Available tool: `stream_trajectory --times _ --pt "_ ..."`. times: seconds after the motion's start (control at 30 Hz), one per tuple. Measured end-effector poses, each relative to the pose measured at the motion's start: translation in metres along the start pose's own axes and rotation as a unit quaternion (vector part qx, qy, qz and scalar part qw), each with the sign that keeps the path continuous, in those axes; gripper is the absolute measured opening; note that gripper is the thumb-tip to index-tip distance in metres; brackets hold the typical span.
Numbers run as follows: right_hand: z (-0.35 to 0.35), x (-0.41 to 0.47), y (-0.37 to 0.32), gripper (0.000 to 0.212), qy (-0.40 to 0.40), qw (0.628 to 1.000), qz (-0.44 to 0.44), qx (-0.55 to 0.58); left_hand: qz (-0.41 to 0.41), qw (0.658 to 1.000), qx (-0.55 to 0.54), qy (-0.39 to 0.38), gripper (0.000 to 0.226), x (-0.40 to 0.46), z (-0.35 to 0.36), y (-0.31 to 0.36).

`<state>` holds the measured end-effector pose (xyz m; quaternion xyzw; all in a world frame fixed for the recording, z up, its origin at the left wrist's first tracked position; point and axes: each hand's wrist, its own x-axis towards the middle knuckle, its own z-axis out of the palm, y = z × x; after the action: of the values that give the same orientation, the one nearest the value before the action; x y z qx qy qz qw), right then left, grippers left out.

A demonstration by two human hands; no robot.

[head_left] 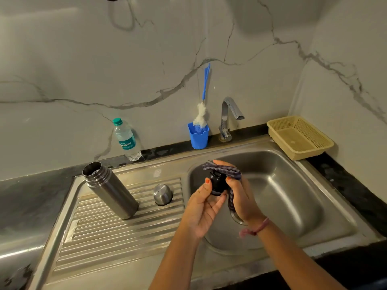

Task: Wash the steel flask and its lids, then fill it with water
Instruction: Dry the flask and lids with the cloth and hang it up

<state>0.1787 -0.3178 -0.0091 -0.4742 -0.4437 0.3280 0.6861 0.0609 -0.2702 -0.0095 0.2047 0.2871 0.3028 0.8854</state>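
Over the sink (293, 206) basin, the left hand (202, 208) holds a black inner lid (217, 184), thumb and fingers curled round it in a close grip. The right hand (240, 195) holds a striped cloth (224, 169), which is draped over the lid's top and hangs down past the palm. The steel flask (110, 190) stands open-mouthed on the ribbed drainboard (104, 233) to the left, well apart from the hands. A steel cap (162, 194) sits upside down on the drainboard just beside the basin. Behind, on the counter (31, 197), are a plastic bottle (125, 140), a blue cup (198, 137) with a brush (202, 114), a tap (229, 118) and a basket (299, 137).
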Motion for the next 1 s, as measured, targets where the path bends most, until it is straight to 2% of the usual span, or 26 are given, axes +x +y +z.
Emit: stream_trajectory --times 0.07,0.17,0.23,0.3,0.37,0.43,0.5,0.6,0.67,0.77,0.83,0.9,1.0 --pt "-0.002 0.003 -0.004 0.047 -0.03 0.992 -0.063 -0.101 0.008 1.0 -0.025 -0.003 0.034 0.002 0.0 0.001" --pt "-0.007 -0.001 -0.004 0.052 -0.073 0.933 -0.191 -0.295 0.014 0.999 -0.043 -0.01 0.037 0.003 0.002 -0.003" --pt "-0.012 -0.006 0.001 0.055 -0.091 0.902 -0.226 -0.356 0.011 0.999 -0.043 -0.011 0.042 0.004 0.002 -0.008" --pt "-0.015 -0.015 0.008 0.055 -0.085 0.911 -0.229 -0.334 0.014 0.999 -0.05 -0.012 0.058 0.005 0.001 -0.013" --pt "-0.014 -0.021 0.015 0.053 -0.054 0.956 -0.181 -0.223 0.014 0.998 -0.055 -0.023 0.077 0.005 0.001 -0.016" --pt "-0.013 -0.018 0.014 0.053 -0.009 0.996 -0.075 -0.053 0.01 0.998 -0.041 -0.044 0.064 0.004 0.003 -0.017" --pt "-0.015 -0.008 0.006 0.047 0.013 0.999 0.007 0.036 0.003 0.998 -0.021 -0.052 0.04 0.002 0.005 -0.016" --pt "-0.02 0.008 -0.006 0.04 -0.036 0.999 0.036 -0.007 0.006 1.0 -0.008 -0.026 0.031 0.001 0.007 -0.015" --pt "-0.021 0.011 -0.01 0.04 -0.071 0.988 -0.042 -0.129 0.01 1.0 -0.012 -0.015 0.03 0.002 0.009 -0.014" --pt "-0.023 0.007 -0.004 0.05 -0.127 0.898 -0.222 -0.357 0.003 0.999 -0.03 0.011 0.024 0.005 0.01 -0.015" --pt "-0.025 -0.001 0.004 0.056 -0.142 0.861 -0.265 -0.41 0.001 0.999 -0.047 0.025 0.027 0.006 0.009 -0.015" --pt "-0.028 -0.011 0.014 0.059 -0.12 0.872 -0.268 -0.392 -0.004 0.998 -0.065 0.021 0.034 0.004 0.011 -0.014" --pt "-0.022 -0.022 0.024 0.056 -0.059 0.946 -0.205 -0.243 -0.009 0.997 -0.08 0.004 0.033 0.003 0.011 -0.015"
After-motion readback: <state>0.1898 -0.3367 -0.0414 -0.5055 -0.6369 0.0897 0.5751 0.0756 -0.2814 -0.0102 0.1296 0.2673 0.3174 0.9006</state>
